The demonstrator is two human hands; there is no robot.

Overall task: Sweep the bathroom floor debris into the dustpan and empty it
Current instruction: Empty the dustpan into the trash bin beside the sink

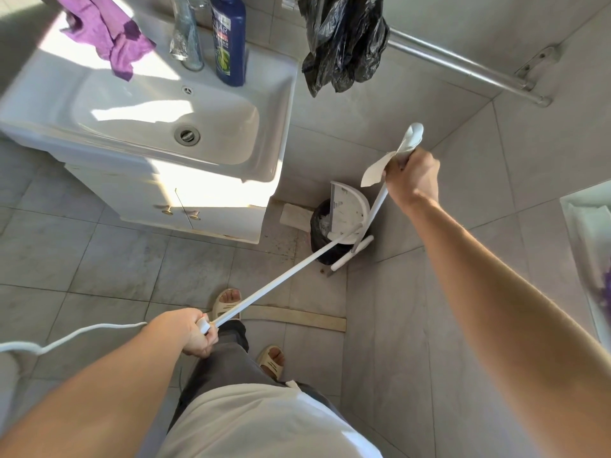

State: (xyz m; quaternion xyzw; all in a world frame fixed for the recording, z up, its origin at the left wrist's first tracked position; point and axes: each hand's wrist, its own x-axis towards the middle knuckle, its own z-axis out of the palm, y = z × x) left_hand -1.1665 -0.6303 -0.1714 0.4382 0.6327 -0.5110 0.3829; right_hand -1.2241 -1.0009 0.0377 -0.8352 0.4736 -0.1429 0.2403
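Observation:
A white dustpan point(350, 209) is tipped over a small bin lined with a black bag point(322, 241) in the corner beside the sink cabinet. My left hand point(195, 335) grips the end of a long white handle point(281, 276) that runs up to the dustpan's lower edge. My right hand point(411, 178) grips the top of a second white handle point(377, 206), with a piece of white paper point(373, 171) held against it. That handle ends in a white bar-shaped broom head point(350, 256) on the floor by the bin.
A white sink point(281, 127) on a cabinet point(132, 200) fills the upper left, with a blue bottle point(229, 41) and purple cloth point(105, 38). A black bag point(344, 44) hangs by a metal rail point(463, 67). A wooden strip point(297, 317) and my sandalled feet point(226, 304) are on the tiles.

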